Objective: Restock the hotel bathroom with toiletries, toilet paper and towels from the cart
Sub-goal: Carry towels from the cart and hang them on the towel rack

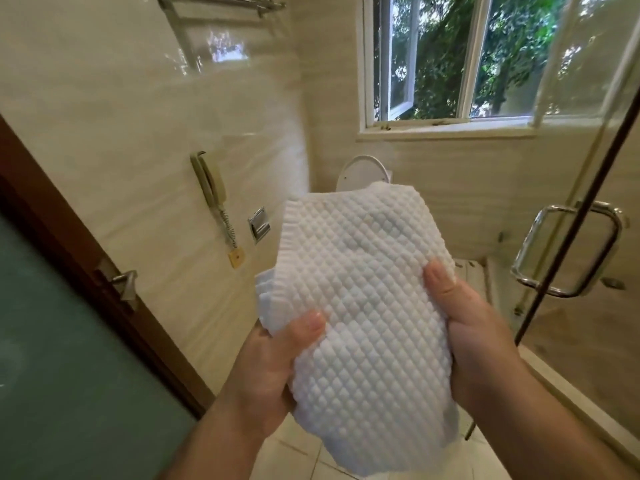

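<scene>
A white towel (pixel 360 299) with a raised quilted pattern fills the middle of the head view, folded into several layers. My left hand (pixel 273 362) grips its lower left edge with the thumb on top. My right hand (pixel 467 327) grips its right edge, thumb pressed on the fabric. The towel is held up in front of me, above the tiled floor. A chrome towel rack (pixel 221 5) is fixed high on the left wall. A recessed chrome paper holder (pixel 259 224) sits low on that wall.
A toilet (pixel 363 171) with its lid up stands behind the towel, under an open window (pixel 446 60). A wall phone (pixel 211 188) hangs on the left. The wooden door (pixel 69 306) with a lever handle is at left; the glass shower door (pixel 568 247) with a chrome handle at right.
</scene>
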